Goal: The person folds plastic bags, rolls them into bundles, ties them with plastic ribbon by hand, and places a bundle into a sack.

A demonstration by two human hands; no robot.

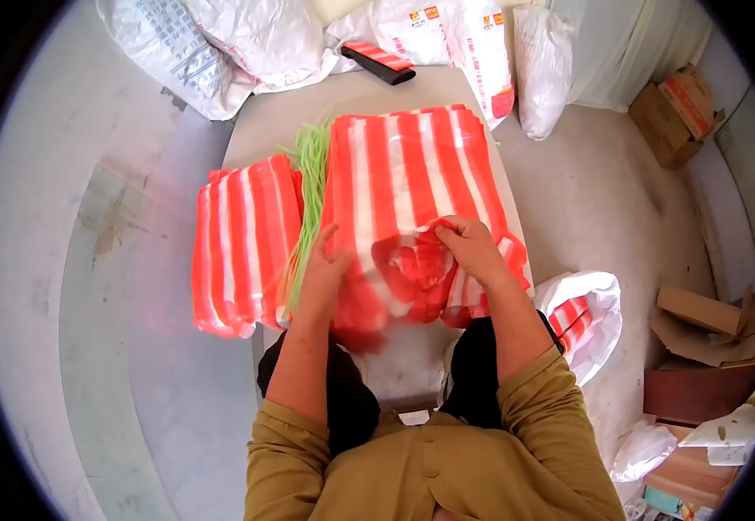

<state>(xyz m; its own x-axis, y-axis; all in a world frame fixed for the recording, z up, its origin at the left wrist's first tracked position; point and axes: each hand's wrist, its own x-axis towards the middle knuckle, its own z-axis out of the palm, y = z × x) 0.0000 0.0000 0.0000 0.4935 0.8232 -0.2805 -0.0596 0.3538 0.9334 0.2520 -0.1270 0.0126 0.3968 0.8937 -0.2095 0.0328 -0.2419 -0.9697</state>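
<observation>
A large stack of red-and-white striped plastic bags (403, 165) lies on the table in front of me. My right hand (474, 248) pinches the edge of a striped plastic bag (412, 265) at the near part of this stack. That bag is crumpled, and its lower part is smeared by motion. At the stack's left side is my left hand (327, 265), its index finger stretched out and its fingers apart. It is beside a bundle of thin green strips (310, 174). Left of the strips lies a smaller stack of striped bags (247, 243).
A dark roll with a striped piece (379, 62) lies at the table's far edge. Full white sacks (260, 39) stand behind the table. An open white sack (581, 321) with striped bags inside stands on the floor at right, near cardboard boxes (712, 321).
</observation>
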